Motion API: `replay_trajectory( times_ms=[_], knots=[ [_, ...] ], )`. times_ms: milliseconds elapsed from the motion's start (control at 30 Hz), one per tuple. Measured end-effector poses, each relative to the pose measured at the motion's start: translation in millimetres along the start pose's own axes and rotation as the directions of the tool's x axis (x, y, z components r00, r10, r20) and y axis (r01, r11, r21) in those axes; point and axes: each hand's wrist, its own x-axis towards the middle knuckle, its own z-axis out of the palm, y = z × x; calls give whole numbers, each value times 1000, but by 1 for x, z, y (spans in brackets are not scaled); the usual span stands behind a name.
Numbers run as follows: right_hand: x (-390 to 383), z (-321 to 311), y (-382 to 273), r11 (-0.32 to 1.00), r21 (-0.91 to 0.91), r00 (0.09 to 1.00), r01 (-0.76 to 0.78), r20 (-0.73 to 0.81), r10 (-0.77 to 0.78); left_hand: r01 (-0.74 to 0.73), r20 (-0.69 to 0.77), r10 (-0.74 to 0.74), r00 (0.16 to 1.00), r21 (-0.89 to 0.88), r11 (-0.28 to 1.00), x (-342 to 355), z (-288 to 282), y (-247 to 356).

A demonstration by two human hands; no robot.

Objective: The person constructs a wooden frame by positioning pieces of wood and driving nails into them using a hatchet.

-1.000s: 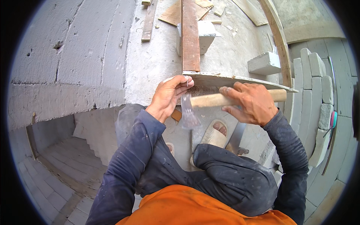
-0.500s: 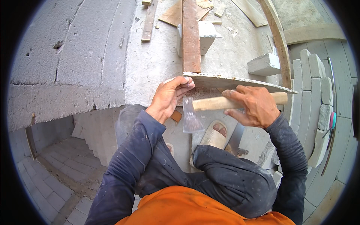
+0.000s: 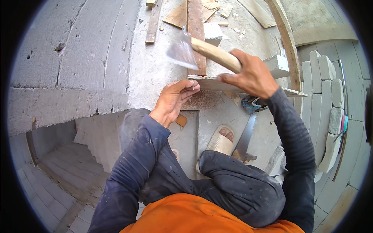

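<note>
My left hand pinches a thin nail between thumb and fingertips, at the left end of a thin wooden board. That end meets the near end of a reddish-brown wooden beam. In my right hand is a hatchet, gripped toward the end of its pale wooden handle. Its grey head, blurred by motion, hangs over the beam, a little beyond my left hand and apart from the nail.
A handsaw lies beside my sandalled foot. Pale blocks stand under and beside the timbers, with a curved wooden strip at right. Stacked blocks line the far right. A grey block wall rises at left.
The hatchet has swung up and away to the far left, from below the board to over the beam. My left hand and the nail have stayed almost still.
</note>
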Motion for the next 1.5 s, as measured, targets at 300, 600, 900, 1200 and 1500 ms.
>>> replay_trajectory(
  times_ms=[300, 600, 900, 1200, 1500],
  knots=[
    [46, 22, -31, 988, -58, 980, 145, 148, -135, -58, 59, 56, 997, 33, 998, -2, 1, 3],
    [45, 22, -19, 998, -55, 988, 36, 150, -27, -203, -110, 276, 955, 436, 876, 2, -16, 12],
    [52, 20, -26, 998, -48, 982, 40, 185, -31, -75, 296, 19, 955, 180, 981, 31, -31, 7],
    [49, 25, -13, 998, -45, 989, 48, 140, -41, -259, 244, 130, 961, 628, 734, 34, -19, 55],
    [50, 24, -12, 997, -50, 987, 61, 153, -53, -492, 545, 351, 761, 839, -235, 31, -39, 47]
  ],
)
